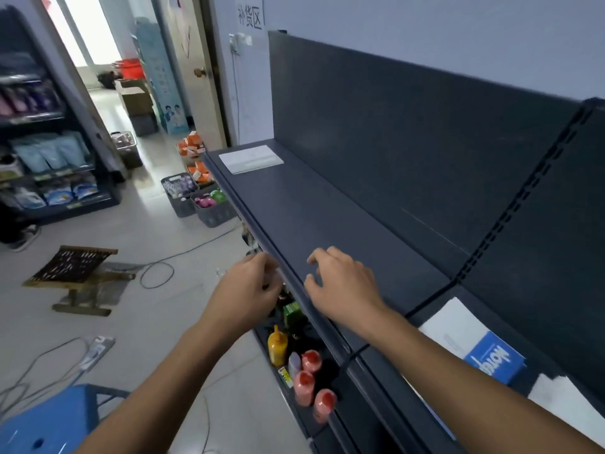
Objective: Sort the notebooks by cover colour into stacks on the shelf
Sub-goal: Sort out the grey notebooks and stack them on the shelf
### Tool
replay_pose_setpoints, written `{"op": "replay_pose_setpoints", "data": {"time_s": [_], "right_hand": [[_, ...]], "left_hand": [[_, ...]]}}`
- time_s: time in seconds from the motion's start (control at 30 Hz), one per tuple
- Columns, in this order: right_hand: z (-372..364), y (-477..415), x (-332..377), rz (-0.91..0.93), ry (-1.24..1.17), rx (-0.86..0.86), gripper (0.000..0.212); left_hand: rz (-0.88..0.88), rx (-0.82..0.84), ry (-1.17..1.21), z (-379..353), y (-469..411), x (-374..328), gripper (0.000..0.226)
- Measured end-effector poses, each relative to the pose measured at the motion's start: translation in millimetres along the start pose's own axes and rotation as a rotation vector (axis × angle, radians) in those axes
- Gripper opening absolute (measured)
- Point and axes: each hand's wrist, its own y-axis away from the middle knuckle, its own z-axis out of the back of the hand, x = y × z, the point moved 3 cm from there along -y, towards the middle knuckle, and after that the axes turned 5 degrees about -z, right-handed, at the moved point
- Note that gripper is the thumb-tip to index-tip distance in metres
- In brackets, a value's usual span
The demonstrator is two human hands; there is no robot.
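Both grips empty, left hand [252, 283] loosely curled at the shelf [327, 211] lip, right hand [340, 283] spread above it; white notebook [250, 158] far left, blue notebook [494, 358] right: probably light, flexible, best pinched by an edge.
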Motion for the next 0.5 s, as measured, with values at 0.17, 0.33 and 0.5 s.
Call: {"op": "replay_pose_setpoints", "data": {"time_s": [0.17,0.33,0.5], "right_hand": [[-14,-58,23,0.003,0.032,0.013,0.028],[-30,-117,51,-0.065,0.036,-0.011,0.029],[-54,-164,81,-0.198,0.023,-0.025,0.030]], "left_hand": [[0.016,-0.009,0.021,9,-45,46,0.016],[-0.043,0.018,0.019,18,-102,97,0.014],[-0.143,0.072,0.021,34,-152,145,0.019]]}}
